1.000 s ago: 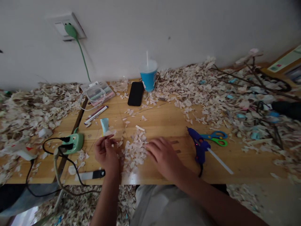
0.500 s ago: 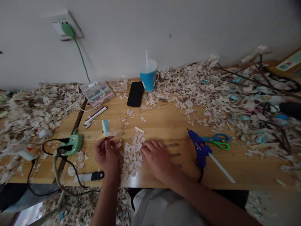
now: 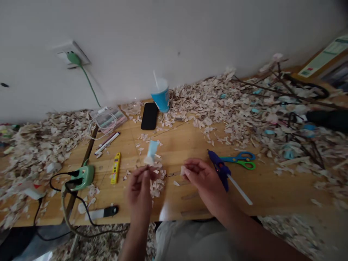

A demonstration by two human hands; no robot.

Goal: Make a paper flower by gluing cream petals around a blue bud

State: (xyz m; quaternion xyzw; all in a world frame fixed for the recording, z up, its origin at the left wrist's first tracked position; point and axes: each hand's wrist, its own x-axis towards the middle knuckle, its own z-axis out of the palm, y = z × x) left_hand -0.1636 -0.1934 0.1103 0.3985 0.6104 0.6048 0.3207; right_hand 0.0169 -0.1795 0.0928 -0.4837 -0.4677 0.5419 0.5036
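Observation:
My left hand (image 3: 140, 192) is closed in a pinch, with a light-blue strip (image 3: 152, 148) standing up from its fingertips. A whitish petal-like piece (image 3: 148, 160) sits at the strip's lower end; the exact grip point is hidden. To the right, my right hand (image 3: 205, 181) pinches a small pale petal-like flake (image 3: 183, 170) between thumb and fingers, a short gap from my left hand. A small pile of pale flakes (image 3: 156, 186) lies on the table beside my left hand. Just right of my right hand lies a blue glue gun (image 3: 219, 165) with a white glue stick in it.
Blue-and-green scissors (image 3: 241, 159) lie beyond the glue gun. A black phone (image 3: 149, 116) and a blue cup (image 3: 161, 98) with a straw stand behind. At left are a yellow tool (image 3: 115, 168), a green power strip (image 3: 83, 175) with cables, and a black-handled blade (image 3: 104, 212). Flakes are heaped along the wall.
My left hand has moved right with the light-blue strip, uncovering the yellow tool. My right hand has lifted off the flakes and now pinches one. The camera view has shifted.

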